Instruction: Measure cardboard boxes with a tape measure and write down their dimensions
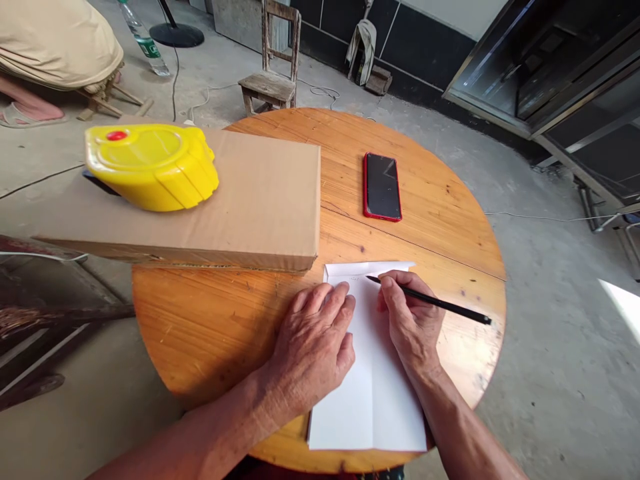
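Observation:
A white sheet of paper with crease lines lies near the front edge of a round wooden table, its far edge folded or turned over. My left hand rests flat across the paper's left side, fingers stretched out. Between the thumb and fingers of my right hand is a slim black pencil or pen. Its tip touches the paper near the top, beside a few faint small marks. The wrist of my right hand lies by the paper's right edge.
On the round table lies a red-cased phone. A cardboard box overhangs the left side, with a yellow tape measure on top. Behind are a small wooden chair, a water bottle and a seated person.

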Demonstrator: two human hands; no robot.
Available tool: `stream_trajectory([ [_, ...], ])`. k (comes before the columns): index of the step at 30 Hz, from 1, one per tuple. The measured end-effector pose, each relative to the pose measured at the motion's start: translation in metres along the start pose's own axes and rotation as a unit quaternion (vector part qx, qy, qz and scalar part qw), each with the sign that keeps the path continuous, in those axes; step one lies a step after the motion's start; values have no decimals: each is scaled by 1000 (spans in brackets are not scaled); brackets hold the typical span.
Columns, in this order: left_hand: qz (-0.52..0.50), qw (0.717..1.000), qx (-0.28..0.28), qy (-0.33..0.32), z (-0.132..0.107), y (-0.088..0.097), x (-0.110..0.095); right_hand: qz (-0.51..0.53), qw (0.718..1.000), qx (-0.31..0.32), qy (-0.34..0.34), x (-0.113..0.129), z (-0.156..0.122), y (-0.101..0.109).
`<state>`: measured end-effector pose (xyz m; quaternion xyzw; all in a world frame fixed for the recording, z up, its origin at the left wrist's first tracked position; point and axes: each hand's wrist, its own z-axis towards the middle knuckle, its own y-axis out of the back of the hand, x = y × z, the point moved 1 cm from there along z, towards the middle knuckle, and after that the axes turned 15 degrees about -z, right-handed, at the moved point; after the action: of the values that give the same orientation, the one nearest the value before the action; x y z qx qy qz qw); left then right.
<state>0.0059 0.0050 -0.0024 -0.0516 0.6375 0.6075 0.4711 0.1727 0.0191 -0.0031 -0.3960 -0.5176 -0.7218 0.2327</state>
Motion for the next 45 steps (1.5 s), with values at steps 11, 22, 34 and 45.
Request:
stream_trajectory([
  [11,9,1000,4,-3,0,0,-1,148,982,-114,-40,2,6,17],
  [22,8,1000,2,1,1,0,0,116,989,-90,-27,-2,4,16],
  [34,3,1000,-1,-1,1,-1,1,-4,999,-12,33,7,4,14],
  [45,-9,999,-15,-31,-1,-1,4,-450,826,67,332,3,-19,53],
])
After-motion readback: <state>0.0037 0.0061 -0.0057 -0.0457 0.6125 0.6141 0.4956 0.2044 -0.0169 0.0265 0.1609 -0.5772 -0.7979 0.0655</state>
